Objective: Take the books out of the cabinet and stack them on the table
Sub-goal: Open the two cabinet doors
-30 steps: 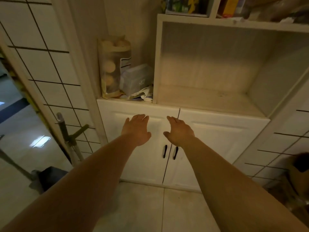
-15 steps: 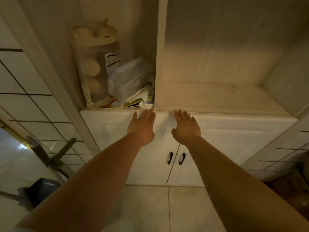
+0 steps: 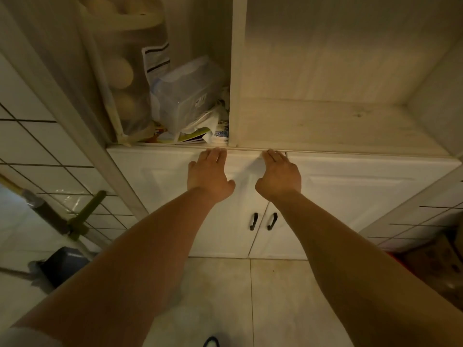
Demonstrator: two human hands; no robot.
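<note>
- Two doors (image 3: 338,196) of the cabinet (image 3: 235,71), mid-frame, are closed; no books show, so they are presumably behind them.
- Left hand (image 3: 209,175) and right hand (image 3: 280,175), fingers straight, holding nothing, reach the doors' top edge just under the shelf (image 3: 325,126).
- Step: opening the cabinet. Next move likely calls for pulling both doors outward.
- Two black handles (image 3: 253,221) sit untouched below the hands.
- One plastic box (image 3: 185,93), upper left.

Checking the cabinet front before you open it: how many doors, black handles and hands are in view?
Cabinet doors: 2, left door and right door
Black handles: 2, left handle and right handle
Hands: 2, left hand and right hand
Total: 6
</note>
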